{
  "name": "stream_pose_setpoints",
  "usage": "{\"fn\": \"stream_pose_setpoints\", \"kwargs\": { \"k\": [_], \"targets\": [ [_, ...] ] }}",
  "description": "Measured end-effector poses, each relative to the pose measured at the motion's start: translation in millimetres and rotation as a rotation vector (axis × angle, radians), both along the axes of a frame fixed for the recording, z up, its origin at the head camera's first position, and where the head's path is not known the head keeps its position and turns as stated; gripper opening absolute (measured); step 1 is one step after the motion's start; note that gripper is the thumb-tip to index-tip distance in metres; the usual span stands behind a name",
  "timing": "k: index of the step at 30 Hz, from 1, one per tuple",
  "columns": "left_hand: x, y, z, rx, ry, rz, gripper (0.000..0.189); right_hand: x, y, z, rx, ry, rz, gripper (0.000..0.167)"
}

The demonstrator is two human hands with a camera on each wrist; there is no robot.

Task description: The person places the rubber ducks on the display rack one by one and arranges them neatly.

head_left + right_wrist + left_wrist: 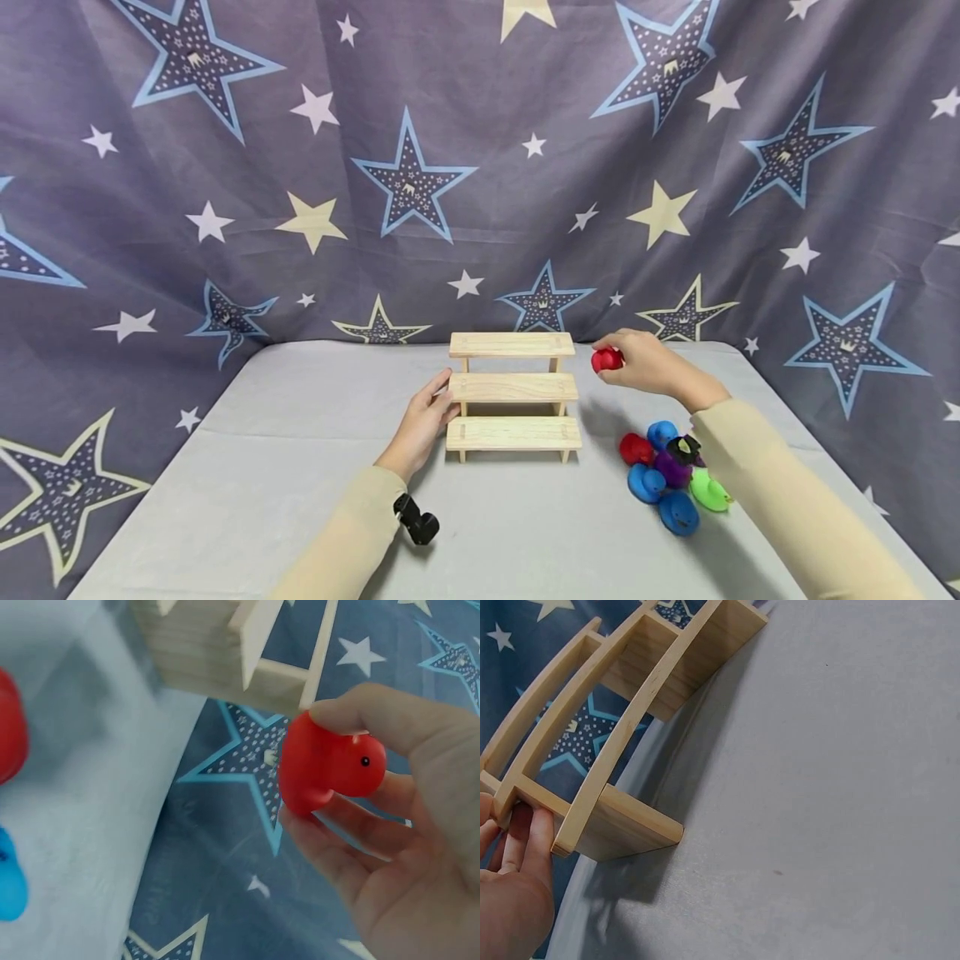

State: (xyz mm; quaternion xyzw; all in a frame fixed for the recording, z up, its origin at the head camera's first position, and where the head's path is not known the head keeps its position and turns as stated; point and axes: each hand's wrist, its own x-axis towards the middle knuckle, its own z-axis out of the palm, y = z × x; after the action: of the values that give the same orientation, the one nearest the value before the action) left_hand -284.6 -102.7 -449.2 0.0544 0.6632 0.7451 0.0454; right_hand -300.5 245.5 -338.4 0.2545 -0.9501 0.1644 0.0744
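A light wooden three-step display stand [513, 387] stands in the middle of the table. My left hand [422, 422] holds its left side at the middle step; in the left wrist view the fingers [534, 844] reach the end of the stand. My right hand [649, 363] pinches a red rubber duck [606, 360] between thumb and fingers, in the air just right of the top step. The right wrist view shows this duck [322, 765] with one black eye visible. All three steps carry nothing.
Right of the stand, several rubber ducks are grouped: a red one [636, 449], blue ones [678, 512], a purple one with a black hat [672, 471] and a green one [709, 492]. A black wrist device [416, 520] hangs at the left sleeve. Starry cloth [450, 275] hangs behind.
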Motion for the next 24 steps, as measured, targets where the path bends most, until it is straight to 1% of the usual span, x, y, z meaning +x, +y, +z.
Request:
{"fn": "stream_pose_setpoints", "kwargs": {
  "k": [5,11,14,19,24],
  "targets": [
    [-0.2,0.1,-0.5,0.006,-0.004,-0.001,0.052,-1.9,-16.9,6.7,-0.016,0.01,0.013,0.038],
    [-0.4,0.0,-0.9,0.0,0.003,-0.006,0.052,-4.6,-38.7,7.7,-0.045,0.04,0.078,0.041],
    [-1.1,-0.3,-0.7,-0.001,-0.001,-0.005,0.052,-7.4,-51.7,4.9,-0.051,0.053,0.103,0.04],
    [-1.7,-0.8,0.0,0.001,-0.011,-0.001,0.052,-14.5,-74.8,-2.0,-0.078,0.058,0.121,0.042],
    [-0.7,-1.1,0.8,-0.001,-0.011,0.0,0.052,-22.9,-97.4,-7.3,-0.138,0.058,0.12,0.045]
  ]
}}
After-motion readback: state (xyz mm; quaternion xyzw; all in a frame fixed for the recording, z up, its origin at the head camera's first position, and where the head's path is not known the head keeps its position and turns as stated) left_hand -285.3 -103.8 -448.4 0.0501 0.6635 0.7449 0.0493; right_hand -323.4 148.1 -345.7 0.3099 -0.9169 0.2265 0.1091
